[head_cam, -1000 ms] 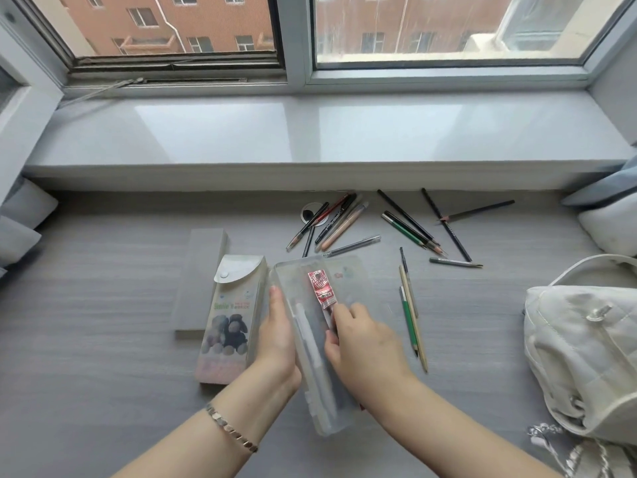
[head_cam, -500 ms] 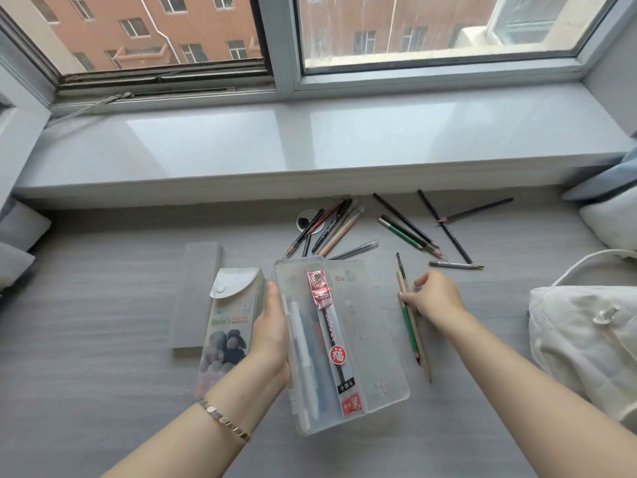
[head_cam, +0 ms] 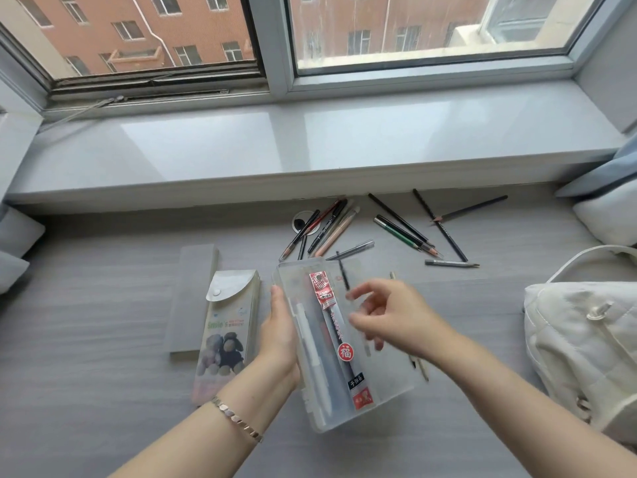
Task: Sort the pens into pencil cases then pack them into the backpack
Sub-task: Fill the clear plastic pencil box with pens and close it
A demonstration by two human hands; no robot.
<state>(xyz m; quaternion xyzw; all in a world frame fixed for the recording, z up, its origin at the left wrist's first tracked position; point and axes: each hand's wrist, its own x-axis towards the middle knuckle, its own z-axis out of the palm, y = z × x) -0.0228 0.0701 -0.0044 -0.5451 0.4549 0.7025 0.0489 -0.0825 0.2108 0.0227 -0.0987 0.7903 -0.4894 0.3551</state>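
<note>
Clear pencil case [head_cam: 386, 372], centre frame: few pens inside, left hand [head_cam: 279, 326] gripping its edge. Right hand [head_cam: 396, 319] pinches dark pen [head_cam: 343, 270] above it. Loose pens [head_cam: 400, 232], upper centre, unsorted; backpack [head_cam: 586, 339], right edge, not yet packed.

A windowsill [head_cam: 213, 157] runs beyond the left hand [head_cam: 280, 334], under 2 window panes [head_cam: 431, 32] showing a brick building [head_cam: 193, 22]. A grey pillow [head_cam: 17, 250] lies far left of that hand, a white pillow [head_cam: 606, 215] far right of the right hand [head_cam: 400, 319].
</note>
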